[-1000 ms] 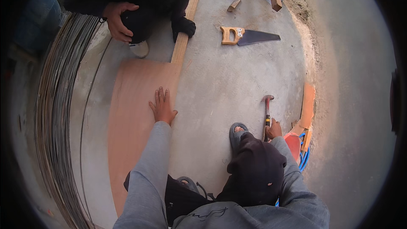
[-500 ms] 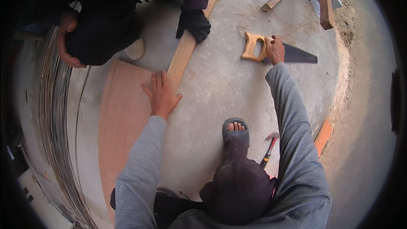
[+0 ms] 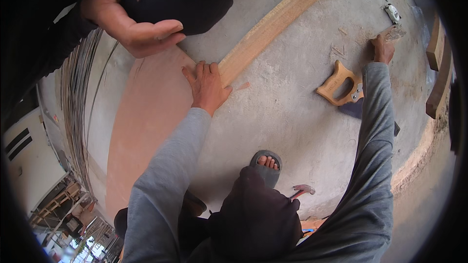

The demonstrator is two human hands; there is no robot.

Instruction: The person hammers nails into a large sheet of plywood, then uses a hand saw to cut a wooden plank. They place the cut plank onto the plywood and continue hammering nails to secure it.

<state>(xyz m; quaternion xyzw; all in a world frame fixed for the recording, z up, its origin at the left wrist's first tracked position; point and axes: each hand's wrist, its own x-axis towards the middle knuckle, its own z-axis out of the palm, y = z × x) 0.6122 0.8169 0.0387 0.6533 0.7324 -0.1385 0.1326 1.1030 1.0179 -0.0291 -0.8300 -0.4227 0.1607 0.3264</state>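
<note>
Right hand (image 3: 381, 48) closes on a small wood scrap (image 3: 393, 32) beyond the handsaw (image 3: 341, 84); left hand (image 3: 207, 85) lies flat.

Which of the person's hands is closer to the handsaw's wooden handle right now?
Right. The right hand is stretched just past the wooden saw handle, resting on the concrete beyond it. The left hand lies flat on the long wooden plank, well off to the handle's left.

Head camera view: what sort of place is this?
Probably an open-air carpentry or building site: a handsaw on the bare concrete floor, a long timber plank, and a hammer.
</note>
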